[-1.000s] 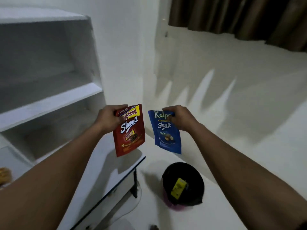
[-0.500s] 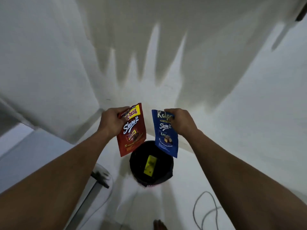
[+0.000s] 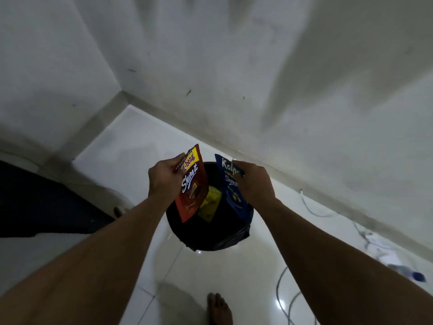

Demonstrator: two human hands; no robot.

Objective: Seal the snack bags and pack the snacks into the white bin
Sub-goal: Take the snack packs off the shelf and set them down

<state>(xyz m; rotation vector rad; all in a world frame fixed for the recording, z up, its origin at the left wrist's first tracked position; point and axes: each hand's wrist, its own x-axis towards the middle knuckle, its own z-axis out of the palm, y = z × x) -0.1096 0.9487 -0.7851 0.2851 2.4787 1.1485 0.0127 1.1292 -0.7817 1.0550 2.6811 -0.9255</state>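
My left hand (image 3: 164, 179) pinches the top of a red snack pouch (image 3: 193, 188) that hangs down. My right hand (image 3: 254, 181) grips a blue snack pouch (image 3: 230, 184) by its upper right side. Both pouches hang side by side directly above a round black-lined bin (image 3: 210, 233) on the floor. A yellow wrapper (image 3: 210, 202) lies inside that bin, seen between the two pouches. No white bin is in view.
White walls meet in a corner behind the bin. A dark piece of furniture (image 3: 35, 202) stands at the left. Grey cables (image 3: 285, 296) trail over the glossy tiles at the right, near a blue-capped bottle (image 3: 407, 273). A bare foot (image 3: 219, 308) shows at the bottom.
The view has tipped downward and turned right, away from the white shelf. Both pouches now hang lower, directly over the black-lined bin, which appears larger and closer.
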